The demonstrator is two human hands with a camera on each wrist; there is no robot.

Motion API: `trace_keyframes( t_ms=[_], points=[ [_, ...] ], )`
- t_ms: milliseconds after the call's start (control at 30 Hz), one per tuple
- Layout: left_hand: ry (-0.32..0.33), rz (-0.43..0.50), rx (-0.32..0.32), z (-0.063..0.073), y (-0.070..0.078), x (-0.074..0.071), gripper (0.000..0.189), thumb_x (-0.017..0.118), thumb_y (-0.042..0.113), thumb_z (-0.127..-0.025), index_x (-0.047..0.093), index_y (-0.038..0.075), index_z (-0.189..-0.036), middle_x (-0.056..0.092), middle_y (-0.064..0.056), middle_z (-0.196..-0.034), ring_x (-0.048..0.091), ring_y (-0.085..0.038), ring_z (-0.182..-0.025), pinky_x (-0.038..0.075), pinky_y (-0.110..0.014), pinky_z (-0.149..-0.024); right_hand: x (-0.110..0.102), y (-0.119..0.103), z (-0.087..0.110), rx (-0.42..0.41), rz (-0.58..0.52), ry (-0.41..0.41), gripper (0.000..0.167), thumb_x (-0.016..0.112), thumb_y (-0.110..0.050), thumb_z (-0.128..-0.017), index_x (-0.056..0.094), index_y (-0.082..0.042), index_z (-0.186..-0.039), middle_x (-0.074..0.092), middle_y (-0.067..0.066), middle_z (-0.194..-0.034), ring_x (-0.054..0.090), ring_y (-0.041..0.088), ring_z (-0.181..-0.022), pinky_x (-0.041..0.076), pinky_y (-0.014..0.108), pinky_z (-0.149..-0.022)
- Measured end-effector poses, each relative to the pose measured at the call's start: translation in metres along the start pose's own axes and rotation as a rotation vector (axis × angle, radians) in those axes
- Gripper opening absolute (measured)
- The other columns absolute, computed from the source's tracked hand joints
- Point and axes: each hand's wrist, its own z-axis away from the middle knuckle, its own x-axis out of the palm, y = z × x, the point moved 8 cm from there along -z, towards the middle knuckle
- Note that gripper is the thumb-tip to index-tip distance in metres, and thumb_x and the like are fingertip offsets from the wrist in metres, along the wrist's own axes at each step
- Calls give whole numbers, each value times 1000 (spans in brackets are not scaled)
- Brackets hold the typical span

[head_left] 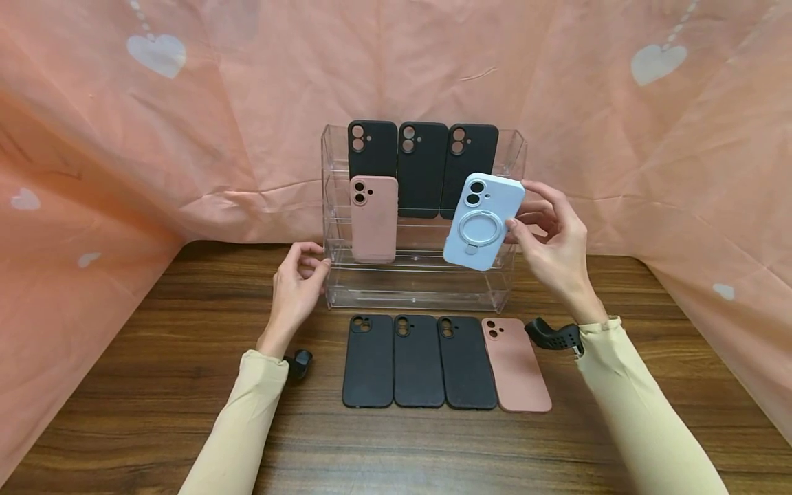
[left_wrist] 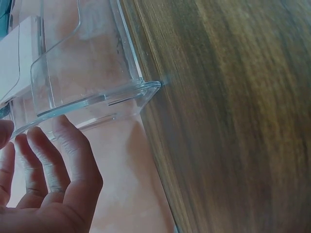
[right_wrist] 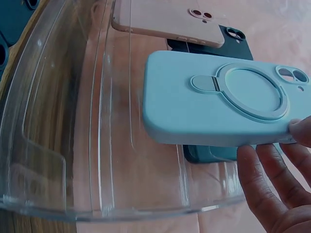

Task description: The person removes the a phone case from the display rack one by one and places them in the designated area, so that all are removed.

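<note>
My right hand [head_left: 557, 244] holds a light-blue phone case [head_left: 480, 258] by its right edge, thumb on the back face and fingers behind. The case has a ring stand and leans a little, in front of the right part of a clear acrylic display rack [head_left: 408, 300]. On the rack's upper tier stand three black phone cases [head_left: 423, 175], and a pink phone case [head_left: 374, 230] stands one tier lower at the left. My left hand [head_left: 298, 285] is at the rack's left side, its bent fingertips touching the side panel [left_wrist: 92, 63].
On the wooden table [head_left: 408, 454], three black cases [head_left: 419, 364] and a pink case [head_left: 520, 371] lie in a row before the rack. A pink cloth [head_left: 297, 82] with white hearts hangs behind and at both sides. Each wrist wears a black strap [head_left: 553, 337].
</note>
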Motion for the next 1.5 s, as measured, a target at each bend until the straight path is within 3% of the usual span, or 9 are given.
trace_keyframes(
  t_ms=[233,667,800,1033,1267,1500],
  points=[
    [2,-7,8,-1,1,-1,21,68,21,-97,62,15,-117,70,-10,-94,64,-9,-60,55,-24,-56,-17,0,6,7,-95,3,63,64,22,-83,54,0,-141,70,3,-96,72,10,-77,61,21,-69],
    [5,-8,-2,1,1,-1,21,68,22,-97,62,16,-116,70,-10,-93,65,-6,-61,56,-23,-57,-47,1,21,18,-124,-24,64,64,25,-81,52,5,-140,72,4,-94,73,7,-73,61,18,-67],
    [-1,-3,-4,1,1,-1,21,68,22,-97,62,16,-117,70,-11,-94,66,-11,-62,56,-23,-57,-57,1,27,33,-126,-30,64,64,25,-81,52,6,-140,72,4,-93,73,9,-73,61,19,-66],
    [0,12,-1,0,2,-2,22,67,21,-97,62,15,-117,70,-11,-95,72,-33,-72,56,-23,-57,-73,2,35,66,-150,-38,63,63,27,-81,52,8,-140,73,5,-93,74,11,-73,61,21,-66],
    [-3,-15,-3,1,1,-1,22,67,20,-98,62,14,-118,71,-12,-95,68,-15,-63,55,-21,-57,-84,3,47,86,-124,-58,62,64,26,-82,50,9,-140,75,4,-95,74,10,-76,61,21,-64],
    [-10,-6,4,2,0,0,21,68,21,-97,62,15,-117,71,-11,-94,70,-24,-64,54,-23,-56,-97,10,61,176,-75,-79,62,67,23,-83,51,7,-141,73,3,-92,74,8,-76,61,22,-63]
  ],
)
